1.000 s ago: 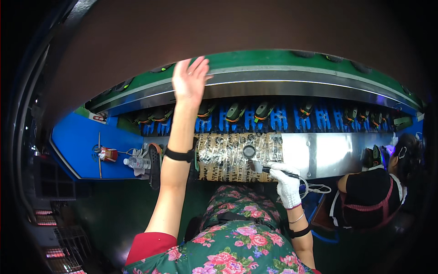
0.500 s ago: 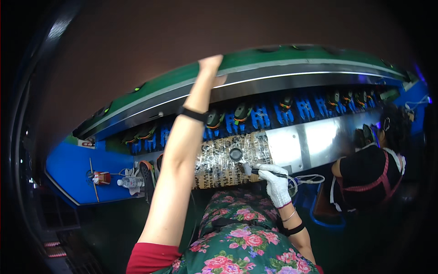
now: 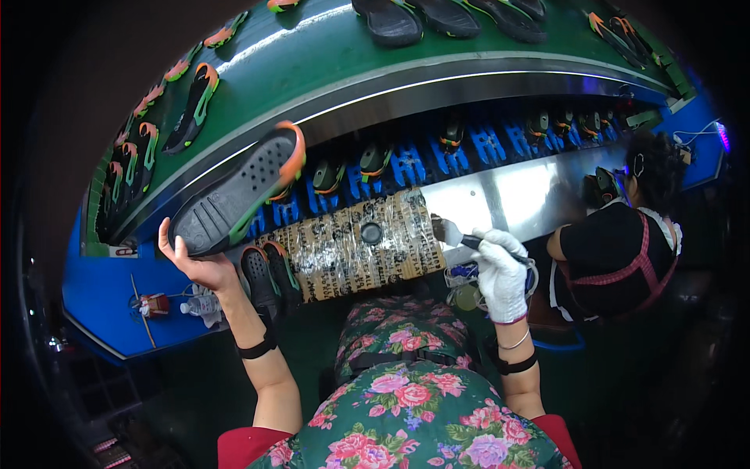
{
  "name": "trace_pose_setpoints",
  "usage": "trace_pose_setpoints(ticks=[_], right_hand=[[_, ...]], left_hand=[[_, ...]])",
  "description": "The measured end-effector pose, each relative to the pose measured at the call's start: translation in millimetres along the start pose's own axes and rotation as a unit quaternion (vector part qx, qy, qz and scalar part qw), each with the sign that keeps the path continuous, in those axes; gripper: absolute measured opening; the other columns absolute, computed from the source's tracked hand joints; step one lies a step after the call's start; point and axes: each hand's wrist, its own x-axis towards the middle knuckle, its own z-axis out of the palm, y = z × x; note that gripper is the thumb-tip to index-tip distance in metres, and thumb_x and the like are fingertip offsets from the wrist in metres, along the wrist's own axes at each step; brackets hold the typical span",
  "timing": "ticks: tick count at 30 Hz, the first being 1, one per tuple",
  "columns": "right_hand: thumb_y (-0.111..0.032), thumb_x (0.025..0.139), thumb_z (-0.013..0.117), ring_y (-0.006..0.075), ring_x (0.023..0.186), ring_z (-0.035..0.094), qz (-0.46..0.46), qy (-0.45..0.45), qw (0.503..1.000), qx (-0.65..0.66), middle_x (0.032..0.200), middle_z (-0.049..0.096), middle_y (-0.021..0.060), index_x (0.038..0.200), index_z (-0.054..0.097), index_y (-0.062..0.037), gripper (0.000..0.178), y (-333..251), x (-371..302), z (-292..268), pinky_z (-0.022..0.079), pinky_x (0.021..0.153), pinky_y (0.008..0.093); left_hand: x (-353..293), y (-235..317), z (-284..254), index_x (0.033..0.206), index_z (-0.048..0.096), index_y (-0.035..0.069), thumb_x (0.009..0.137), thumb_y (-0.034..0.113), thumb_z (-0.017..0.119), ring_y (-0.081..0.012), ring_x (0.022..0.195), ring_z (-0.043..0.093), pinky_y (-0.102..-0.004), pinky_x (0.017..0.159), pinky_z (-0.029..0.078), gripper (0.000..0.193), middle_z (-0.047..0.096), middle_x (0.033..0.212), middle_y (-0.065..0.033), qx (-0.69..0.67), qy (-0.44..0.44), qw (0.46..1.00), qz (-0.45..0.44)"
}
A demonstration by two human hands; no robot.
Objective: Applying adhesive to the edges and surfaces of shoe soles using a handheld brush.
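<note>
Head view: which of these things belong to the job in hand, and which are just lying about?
Seem to belong to the job:
black shoe sole, held in the left hand
brush-like tool, in the gloved right hand
taped cardboard surface

Probably just lying about:
clear plastic bottle
small red container
thin stick

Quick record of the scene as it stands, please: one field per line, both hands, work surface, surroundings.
Left hand: bare, holding a black shoe sole, orange at one end, raised and tilted
Right hand: white-gloved, gripping a brush-like tool by its dark handle
Work surface: taped cardboard bearing a round dark object
Far side: green belt carrying more soles
Right side: a co-worker in a dark top
</note>
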Motion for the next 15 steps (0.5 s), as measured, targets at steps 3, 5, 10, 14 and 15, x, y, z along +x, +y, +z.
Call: trace_pose_setpoints(ticks=[3,5,10,14,15], right_hand=[[0.014,0.083,0.065,0.0308,0.098,0.074,0.002,-0.035,0.999,0.022,0.108,0.073,0.026,0.101,0.071,0.0062,0.02,-16,-9,23,0.063,0.08,0.0338],[0.013,0.084,0.067,0.0297,0.099,0.074,-0.01,-0.074,0.997,-0.033,0.109,0.073,0.0244,0.099,0.072,0.0061,0.018,-19,-18,41,0.063,0.081,0.0339],[0.007,0.079,0.077,0.0248,0.094,0.075,-0.063,-0.183,0.927,-0.322,0.104,0.077,0.0183,0.092,0.077,0.0027,0.014,-13,-25,84,0.061,0.088,0.0351],[0.002,0.081,0.08,0.0245,0.102,0.074,-0.021,-0.191,0.945,-0.264,0.108,0.077,0.0173,0.098,0.078,0.0032,0.017,-7,-22,100,0.059,0.094,0.0364],[0.003,0.081,0.079,0.0233,0.101,0.074,-0.025,-0.182,0.948,-0.26,0.108,0.077,0.0167,0.099,0.078,0.0032,0.018,-8,-23,101,0.059,0.093,0.0357]], left_hand=[[-9,-4,-9,0.133,0.055,0.007,0.102,0.026,0.042,-0.0244,0.103,0.067,-0.0392,0.093,0.056,0.039,0.064,0.115,-0.0114,0.004,-0.002,0.994,-0.106],[-21,-17,-6,0.123,0.062,0.006,0.102,0.031,0.048,-0.0204,0.093,0.068,-0.0349,0.087,0.056,0.035,0.067,0.103,-0.0087,0.019,-0.068,0.974,-0.216],[-87,-62,16,0.102,0.071,0.007,0.094,0.038,0.067,-0.0199,0.083,0.073,-0.0356,0.08,0.061,0.032,0.074,0.093,-0.0069,0.004,-0.216,0.795,-0.566],[-152,-76,27,0.121,0.065,0.002,0.097,0.054,0.059,-0.0277,0.103,0.072,-0.044,0.094,0.059,0.058,0.073,0.115,-0.0143,-0.054,-0.226,0.683,-0.692],[-168,-72,25,0.129,0.061,0.0,0.096,0.062,0.054,-0.0307,0.11,0.07,-0.0459,0.098,0.056,0.071,0.069,0.123,-0.0177,-0.046,-0.26,0.714,-0.648]])
